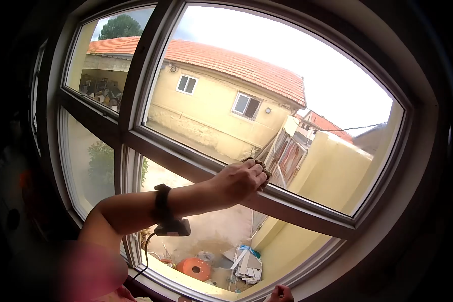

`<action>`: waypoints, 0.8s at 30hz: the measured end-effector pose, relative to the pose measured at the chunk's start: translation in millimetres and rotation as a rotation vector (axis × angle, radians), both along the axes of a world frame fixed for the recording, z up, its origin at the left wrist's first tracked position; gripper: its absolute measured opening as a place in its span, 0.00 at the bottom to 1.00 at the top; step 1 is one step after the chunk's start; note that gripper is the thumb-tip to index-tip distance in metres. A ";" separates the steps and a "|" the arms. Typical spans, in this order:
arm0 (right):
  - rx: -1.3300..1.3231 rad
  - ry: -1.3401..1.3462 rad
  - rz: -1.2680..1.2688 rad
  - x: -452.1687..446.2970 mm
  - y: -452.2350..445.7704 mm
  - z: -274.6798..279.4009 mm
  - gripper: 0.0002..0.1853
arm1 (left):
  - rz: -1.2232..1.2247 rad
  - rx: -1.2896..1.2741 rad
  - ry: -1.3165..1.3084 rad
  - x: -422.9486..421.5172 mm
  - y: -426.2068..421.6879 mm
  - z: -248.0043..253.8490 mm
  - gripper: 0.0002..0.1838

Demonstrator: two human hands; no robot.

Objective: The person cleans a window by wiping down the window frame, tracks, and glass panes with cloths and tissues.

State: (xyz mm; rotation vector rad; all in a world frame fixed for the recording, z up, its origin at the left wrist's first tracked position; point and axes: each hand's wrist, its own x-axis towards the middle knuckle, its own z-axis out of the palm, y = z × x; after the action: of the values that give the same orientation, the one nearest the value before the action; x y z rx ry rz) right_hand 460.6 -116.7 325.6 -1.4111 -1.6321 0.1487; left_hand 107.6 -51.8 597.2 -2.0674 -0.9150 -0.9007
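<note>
My left hand [241,180] reaches up to the horizontal bar of the window frame [186,162], its fingers closed on a crumpled brown cloth [260,172]. The cloth touches the lower edge of the big upper pane. On the left wrist sits a black strap [162,204], with a small dark device [173,228] and a cable below it. Only the curled fingers of my right hand [281,293] show at the bottom edge; what they hold, if anything, is hidden.
Upper and lower panes are split by a vertical post [138,90]. Through the glass appear a yellow building [206,95] with a tiled roof, a yellow wall [332,166], an orange round object [194,269] and a pile of pale boards [247,266].
</note>
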 end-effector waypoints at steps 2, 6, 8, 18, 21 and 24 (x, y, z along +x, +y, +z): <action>-0.061 -0.034 0.028 -9.7 3.7 -0.9 0.11 | 0.130 0.000 0.025 -61.1 -24.6 2.5 0.10; -0.092 -0.022 0.107 -31.2 7.1 3.3 0.10 | 0.480 -0.007 -0.050 -170.3 -62.4 2.2 0.12; -0.087 -0.029 0.130 -38.7 10.5 -0.4 0.09 | 0.715 -0.128 -0.108 -225.9 -77.1 0.3 0.12; -0.137 0.040 0.194 -43.3 12.8 -10.9 0.09 | 0.603 0.095 -0.196 -175.8 -64.8 -40.5 0.17; -0.108 -0.021 0.213 -54.9 13.4 -1.0 0.08 | 0.331 0.085 -0.230 -108.6 -43.2 -38.2 0.18; -0.100 0.044 0.321 -81.8 17.4 19.7 0.08 | 0.093 0.055 -0.196 -54.5 -24.0 -38.2 0.15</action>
State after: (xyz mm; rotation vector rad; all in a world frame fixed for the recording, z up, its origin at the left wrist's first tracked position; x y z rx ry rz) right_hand 378.8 -99.2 345.3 -1.2003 -1.8266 0.4489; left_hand 53.2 -75.8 559.0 -1.8983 -1.0675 -1.0803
